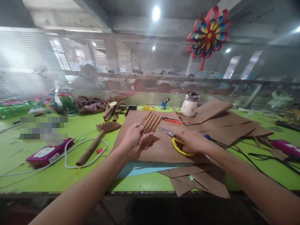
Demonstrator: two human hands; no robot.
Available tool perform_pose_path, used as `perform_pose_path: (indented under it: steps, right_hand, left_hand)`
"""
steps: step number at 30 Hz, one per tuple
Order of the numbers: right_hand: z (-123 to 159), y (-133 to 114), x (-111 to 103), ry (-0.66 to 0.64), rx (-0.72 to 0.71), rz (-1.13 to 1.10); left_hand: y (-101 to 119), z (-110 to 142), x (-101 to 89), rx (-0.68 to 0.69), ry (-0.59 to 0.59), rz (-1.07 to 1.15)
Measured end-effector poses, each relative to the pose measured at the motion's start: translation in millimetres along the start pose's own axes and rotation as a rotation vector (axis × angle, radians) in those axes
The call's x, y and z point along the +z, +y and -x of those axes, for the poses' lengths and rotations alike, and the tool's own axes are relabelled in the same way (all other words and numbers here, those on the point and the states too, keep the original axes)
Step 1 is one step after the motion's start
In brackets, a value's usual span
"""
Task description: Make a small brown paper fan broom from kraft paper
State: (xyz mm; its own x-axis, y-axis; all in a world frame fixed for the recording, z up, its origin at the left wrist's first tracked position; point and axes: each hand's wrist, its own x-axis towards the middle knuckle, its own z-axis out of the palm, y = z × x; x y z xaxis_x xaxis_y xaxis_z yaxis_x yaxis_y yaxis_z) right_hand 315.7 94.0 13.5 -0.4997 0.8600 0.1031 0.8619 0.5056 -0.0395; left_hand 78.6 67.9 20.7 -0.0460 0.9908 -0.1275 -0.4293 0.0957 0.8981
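My left hand (136, 137) pinches a piece of pleated brown paper (152, 122), its folds fanned slightly apart. My right hand (191, 140) is wrapped round the yellow handles of a pair of scissors (167, 131). The blades point left, their tips close to the right edge of the pleated paper; whether they touch it I cannot tell. Beneath both hands lies a large sheet of brown paper (126, 128). An orange utility knife (172, 120) rests on that sheet, just beyond the scissors.
Brown paper sheets (225, 125) are stacked at the right and scraps (199, 179) lie at the front edge. A rolled paper stem with a fan top (91, 148), a purple power strip (49, 153) and a white cable stand left. A kettle-like jug (189, 104) is behind.
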Motion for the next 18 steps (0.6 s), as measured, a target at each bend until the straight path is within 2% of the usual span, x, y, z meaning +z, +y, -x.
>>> perform_pose_path:
  steps: [5, 8, 10, 15, 18]
  right_hand:
    - [-14.6, 3.6, 13.9, 0.047, 0.141, -0.076]
    - [-16.9, 9.4, 13.0, 0.07, 0.18, -0.112]
    - [-14.5, 9.0, 8.6, 0.086, 0.154, -0.214]
    - [-4.5, -3.8, -0.3, 0.107, -0.048, -0.738]
    - [-2.5, -9.9, 3.0, 0.129, -0.114, -0.724]
  left_hand:
    - [2.7, 1.2, -1.1, 0.144, 0.019, 0.083]
    - [2.9, -0.1, -1.9, 0.173, 0.025, 0.106]
    - [2.8, -1.6, -2.0, 0.185, 0.017, 0.126]
    - [6.3, -4.0, -1.4, 0.263, 0.057, 0.244]
    - [10.6, -4.3, -2.6, 0.31, 0.067, 0.317]
